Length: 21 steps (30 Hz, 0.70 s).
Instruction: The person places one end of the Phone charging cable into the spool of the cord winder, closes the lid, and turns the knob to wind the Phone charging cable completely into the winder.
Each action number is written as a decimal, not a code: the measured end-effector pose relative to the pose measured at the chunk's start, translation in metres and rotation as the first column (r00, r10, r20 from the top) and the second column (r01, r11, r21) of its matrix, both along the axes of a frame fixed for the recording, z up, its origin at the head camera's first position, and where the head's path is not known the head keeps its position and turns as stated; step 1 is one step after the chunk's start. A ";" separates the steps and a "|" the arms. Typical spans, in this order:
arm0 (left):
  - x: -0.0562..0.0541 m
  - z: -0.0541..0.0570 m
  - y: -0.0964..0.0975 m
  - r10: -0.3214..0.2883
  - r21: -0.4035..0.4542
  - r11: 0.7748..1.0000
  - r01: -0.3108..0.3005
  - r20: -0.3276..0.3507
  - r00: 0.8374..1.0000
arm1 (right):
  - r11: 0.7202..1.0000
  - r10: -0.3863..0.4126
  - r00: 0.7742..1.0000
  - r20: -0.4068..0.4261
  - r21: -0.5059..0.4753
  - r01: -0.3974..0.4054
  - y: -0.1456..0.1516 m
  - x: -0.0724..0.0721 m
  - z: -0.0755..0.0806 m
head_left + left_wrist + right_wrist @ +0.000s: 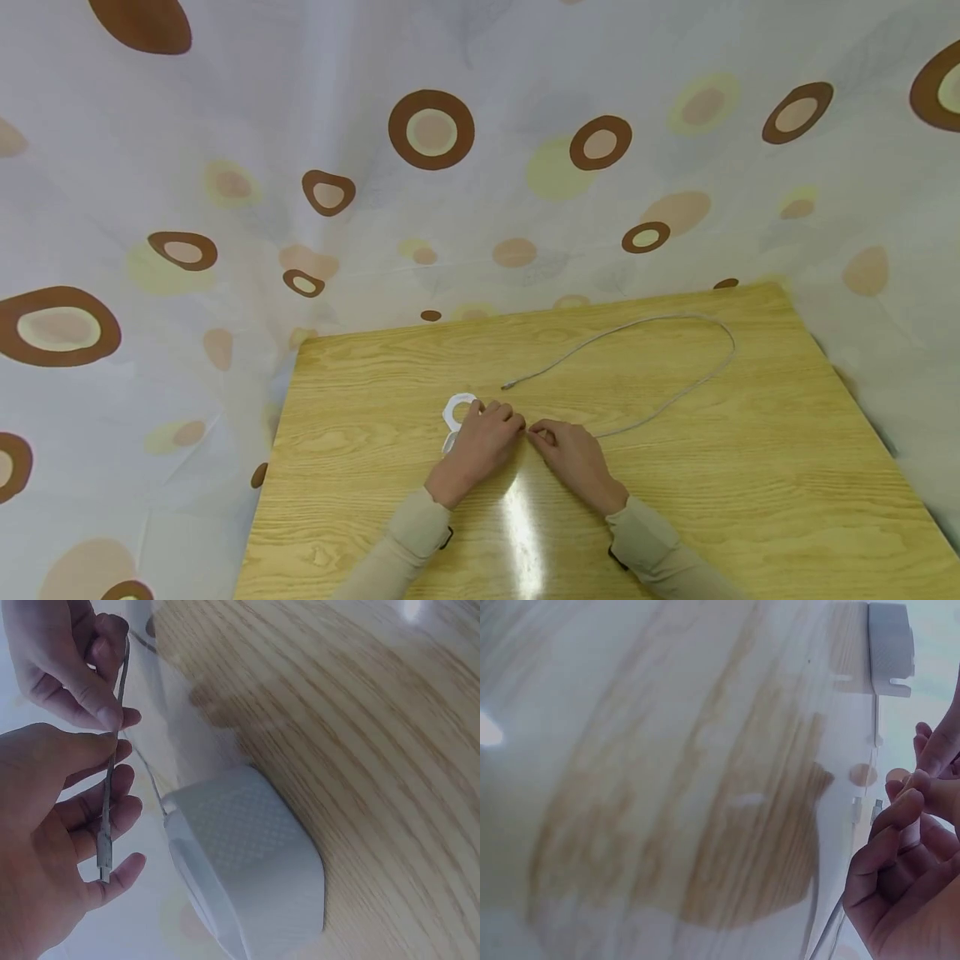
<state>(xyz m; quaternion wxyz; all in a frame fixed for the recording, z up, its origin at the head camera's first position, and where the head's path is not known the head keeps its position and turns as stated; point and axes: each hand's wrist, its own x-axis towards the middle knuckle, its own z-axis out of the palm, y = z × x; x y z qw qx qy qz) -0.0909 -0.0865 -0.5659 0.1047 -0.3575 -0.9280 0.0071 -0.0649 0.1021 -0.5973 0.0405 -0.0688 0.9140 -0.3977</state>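
A thin grey charging cable runs in a wide loop across the table to my hands. My left hand pinches it near one end between thumb and finger. That end's metal plug lies over the left hand's other fingers in the left wrist view. Close beside, my right hand pinches the same cable, fingertips almost meeting the left's. A white block-like object with a textured side stands by the left hand; from above it shows a ring-shaped top, partly covered by that hand.
The cable's other end lies on the wood-grain table beyond the hands. A pale sheet with brown and yellow rounded shapes hangs behind and along the sides of the table. Light glares off the tabletop near the front.
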 end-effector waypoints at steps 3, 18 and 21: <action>0.000 -0.001 0.004 0.006 -0.007 1.000 -0.006 0.034 0.999 | 1.000 -0.002 1.000 -0.008 -0.006 0.002 0.000 0.000 0.001; 0.000 0.004 -0.004 0.029 -0.015 0.999 -0.029 0.041 0.999 | 1.000 0.007 0.999 0.042 -0.009 -0.007 0.007 0.002 0.001; -0.001 0.005 -0.008 0.038 -0.008 0.999 -0.038 0.039 0.999 | 1.000 0.002 0.999 0.050 -0.002 -0.002 0.009 0.002 -0.001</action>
